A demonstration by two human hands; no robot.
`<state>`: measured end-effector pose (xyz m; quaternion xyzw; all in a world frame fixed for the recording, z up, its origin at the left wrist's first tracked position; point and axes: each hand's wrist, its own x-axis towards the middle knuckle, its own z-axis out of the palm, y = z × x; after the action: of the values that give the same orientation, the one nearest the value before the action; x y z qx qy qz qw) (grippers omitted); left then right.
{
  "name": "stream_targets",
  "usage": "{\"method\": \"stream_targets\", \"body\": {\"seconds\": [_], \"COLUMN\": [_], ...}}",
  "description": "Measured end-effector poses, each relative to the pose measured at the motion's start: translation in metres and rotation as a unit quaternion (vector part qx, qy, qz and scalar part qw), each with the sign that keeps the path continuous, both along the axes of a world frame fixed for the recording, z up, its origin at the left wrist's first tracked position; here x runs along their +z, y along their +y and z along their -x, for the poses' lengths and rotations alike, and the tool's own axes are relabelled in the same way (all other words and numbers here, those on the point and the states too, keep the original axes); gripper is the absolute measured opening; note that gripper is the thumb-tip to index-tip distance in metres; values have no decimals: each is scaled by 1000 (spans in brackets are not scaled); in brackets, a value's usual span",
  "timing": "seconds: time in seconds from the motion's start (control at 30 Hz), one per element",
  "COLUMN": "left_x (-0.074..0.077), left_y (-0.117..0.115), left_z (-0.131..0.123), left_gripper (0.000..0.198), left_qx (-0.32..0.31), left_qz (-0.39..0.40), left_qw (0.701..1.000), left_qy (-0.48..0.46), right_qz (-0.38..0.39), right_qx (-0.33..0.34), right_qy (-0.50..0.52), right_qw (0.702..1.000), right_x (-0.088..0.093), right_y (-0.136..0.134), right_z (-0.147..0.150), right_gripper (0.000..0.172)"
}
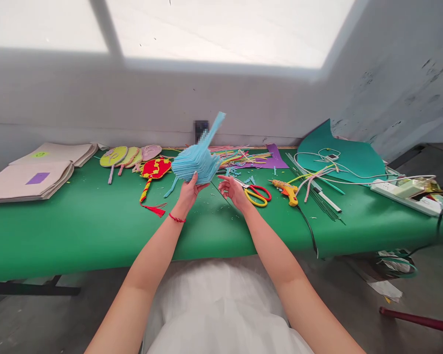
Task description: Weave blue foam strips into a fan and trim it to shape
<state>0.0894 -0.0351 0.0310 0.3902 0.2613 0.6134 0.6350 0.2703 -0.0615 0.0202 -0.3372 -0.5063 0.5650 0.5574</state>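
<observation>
My left hand [189, 192] grips the lower edge of a light-blue craft fan [196, 163], thumb in front. The fan looks built of rows of fuzzy strips side by side, and its narrow handle [216, 124] points up and to the right. My right hand [234, 191] is just right of the fan, apart from it, with fingers loosely bent and spread. Behind that hand lie scissors [261, 195] with red and yellow handles; the hand partly hides their blades. A thin dark wire [221, 192] runs between my hands; whether the right fingers touch it is unclear.
Left of the fan are a red-and-yellow fan [155, 168] with a tassel, several pale round fans [113, 156] and stacked cardboard sheets [25, 182]. Coloured fuzzy stems [239, 156] lie behind. Rightward are a yellow glue gun [288, 191], a teal sheet [341, 152] and a power strip [402, 194].
</observation>
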Motion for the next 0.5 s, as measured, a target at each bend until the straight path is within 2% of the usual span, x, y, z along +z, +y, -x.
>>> {"method": "stream_targets", "body": {"seconds": [0.07, 0.13, 0.3, 0.5], "left_x": [-1, -2, -2, -2], "left_y": [5, 9, 8, 3], "left_z": [3, 5, 5, 3], "left_gripper": [50, 51, 49, 58], "left_qx": [40, 53, 44, 24], "left_qz": [-8, -16, -23, -8], "left_qw": [999, 998, 998, 999], "left_qy": [-27, -42, -28, -26], "right_qz": [-19, -52, -135, -209], "right_qx": [9, -25, -111, -219], "right_qy": [-53, -113, -216, -242], "right_qw": [998, 992, 961, 922], "right_x": [1, 0, -12, -20], "right_y": [-2, -3, 1, 8], "right_z": [0, 2, 5, -1], "right_gripper": [50, 43, 30, 26]}}
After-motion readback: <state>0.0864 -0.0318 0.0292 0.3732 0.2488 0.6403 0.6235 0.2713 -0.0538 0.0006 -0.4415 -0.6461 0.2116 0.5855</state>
